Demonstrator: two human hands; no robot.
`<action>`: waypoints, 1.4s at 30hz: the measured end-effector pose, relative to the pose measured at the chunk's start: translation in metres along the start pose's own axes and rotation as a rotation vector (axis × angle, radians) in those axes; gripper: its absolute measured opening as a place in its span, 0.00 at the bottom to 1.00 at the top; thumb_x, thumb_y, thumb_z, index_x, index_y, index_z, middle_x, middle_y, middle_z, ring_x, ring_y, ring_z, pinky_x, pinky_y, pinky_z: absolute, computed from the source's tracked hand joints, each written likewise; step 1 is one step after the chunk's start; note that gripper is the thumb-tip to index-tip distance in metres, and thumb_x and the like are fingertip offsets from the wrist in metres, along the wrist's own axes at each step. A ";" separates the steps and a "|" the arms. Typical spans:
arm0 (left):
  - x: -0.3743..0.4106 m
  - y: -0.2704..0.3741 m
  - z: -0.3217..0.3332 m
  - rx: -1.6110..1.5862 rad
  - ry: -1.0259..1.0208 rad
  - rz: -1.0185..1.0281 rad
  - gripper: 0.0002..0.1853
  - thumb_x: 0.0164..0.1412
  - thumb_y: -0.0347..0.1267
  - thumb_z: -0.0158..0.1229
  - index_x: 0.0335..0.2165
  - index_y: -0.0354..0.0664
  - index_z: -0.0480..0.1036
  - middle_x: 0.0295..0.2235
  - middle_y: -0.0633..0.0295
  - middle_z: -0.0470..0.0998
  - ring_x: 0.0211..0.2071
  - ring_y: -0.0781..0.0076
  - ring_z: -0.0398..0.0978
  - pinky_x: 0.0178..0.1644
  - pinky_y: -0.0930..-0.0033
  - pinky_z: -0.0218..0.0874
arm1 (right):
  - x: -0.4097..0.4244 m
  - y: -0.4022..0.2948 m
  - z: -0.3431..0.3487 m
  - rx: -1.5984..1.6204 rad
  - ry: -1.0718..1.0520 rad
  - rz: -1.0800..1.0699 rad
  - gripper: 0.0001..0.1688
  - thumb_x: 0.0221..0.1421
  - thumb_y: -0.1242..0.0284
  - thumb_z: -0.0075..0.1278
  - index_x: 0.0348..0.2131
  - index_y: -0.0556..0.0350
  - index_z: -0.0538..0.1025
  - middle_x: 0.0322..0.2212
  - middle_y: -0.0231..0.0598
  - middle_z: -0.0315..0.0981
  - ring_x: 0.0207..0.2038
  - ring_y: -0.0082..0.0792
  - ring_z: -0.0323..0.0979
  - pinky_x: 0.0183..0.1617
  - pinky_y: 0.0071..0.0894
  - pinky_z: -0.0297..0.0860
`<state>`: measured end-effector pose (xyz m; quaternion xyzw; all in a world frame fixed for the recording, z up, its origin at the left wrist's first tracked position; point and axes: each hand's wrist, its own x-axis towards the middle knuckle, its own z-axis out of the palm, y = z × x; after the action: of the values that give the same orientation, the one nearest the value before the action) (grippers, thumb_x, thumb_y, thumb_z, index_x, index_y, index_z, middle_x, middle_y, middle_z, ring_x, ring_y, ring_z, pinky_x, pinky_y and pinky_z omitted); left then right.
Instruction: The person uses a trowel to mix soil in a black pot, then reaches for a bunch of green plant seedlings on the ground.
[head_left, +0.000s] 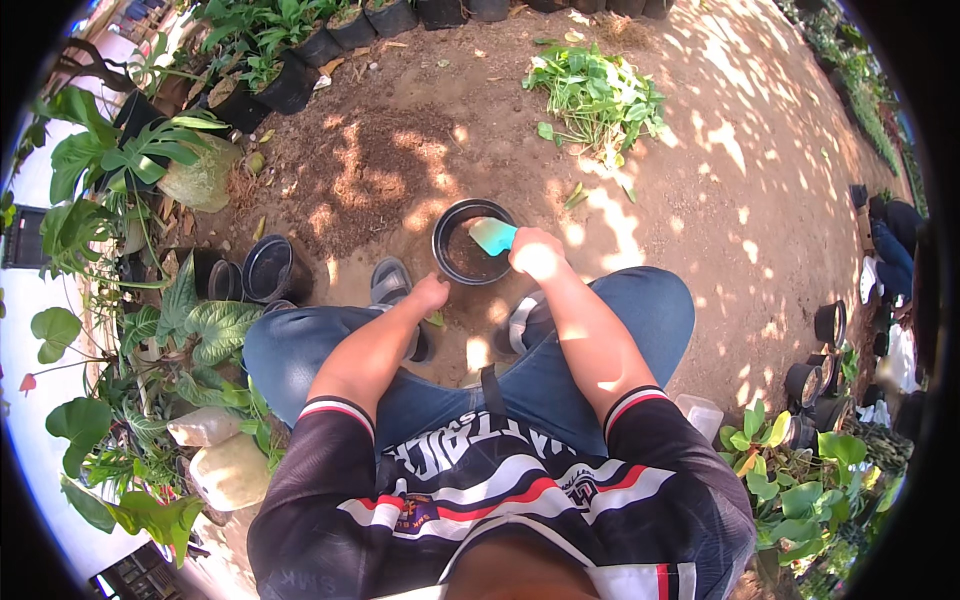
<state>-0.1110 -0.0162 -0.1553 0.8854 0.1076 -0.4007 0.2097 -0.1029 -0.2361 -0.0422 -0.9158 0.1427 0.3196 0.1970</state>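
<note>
A round black plastic pot (441, 251) stands on the ground between my feet, with brown soil (466, 256) inside. My right hand (535, 253) is closed around the handle of a turquoise hand trowel (495, 236). The trowel's blade reaches over the pot's right rim into its opening, and a dusty layer of soil covers its tip. At the pot's near left edge, my left hand (432, 293) has its fingers closed against the rim; its fingertips are partly hidden. Beyond the pot to the left spreads a heap of dark loose soil (382, 169).
A pile of leafy green cuttings (596, 97) lies ahead on the right. Empty black pots (276, 270) and broad-leaved plants (221, 326) line my left. Black nursery bags (352, 31) edge the far side. Another person (892, 240) is at far right, near more pots (829, 322).
</note>
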 end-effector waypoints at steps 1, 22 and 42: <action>-0.008 0.005 -0.009 -0.001 -0.091 0.043 0.28 0.58 0.39 0.42 0.55 0.42 0.51 0.36 0.55 0.72 0.26 0.67 0.73 0.21 0.67 0.66 | 0.000 0.003 -0.005 0.014 0.000 0.020 0.18 0.37 0.75 0.49 0.35 0.53 0.76 0.38 0.45 0.72 0.42 0.41 0.71 0.43 0.33 0.68; -0.111 0.063 -0.133 0.553 -0.104 0.517 0.25 0.58 0.45 0.42 0.48 0.39 0.62 0.40 0.46 0.71 0.42 0.49 0.68 0.45 0.55 0.59 | 0.019 0.029 0.007 0.209 -0.165 -0.299 0.20 0.48 0.60 0.49 0.29 0.62 0.76 0.09 0.34 0.65 0.11 0.26 0.63 0.17 0.30 0.60; -0.099 0.079 -0.150 0.427 -0.096 0.699 0.20 0.55 0.42 0.46 0.41 0.40 0.67 0.36 0.53 0.74 0.39 0.56 0.72 0.41 0.55 0.62 | 0.007 0.006 0.008 0.298 -0.269 -0.066 0.21 0.49 0.59 0.50 0.22 0.61 0.75 0.10 0.30 0.64 0.11 0.20 0.60 0.15 0.23 0.56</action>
<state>-0.0481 -0.0204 0.0307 0.8724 -0.2952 -0.3596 0.1498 -0.1041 -0.2388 -0.0547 -0.8298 0.1306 0.4076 0.3581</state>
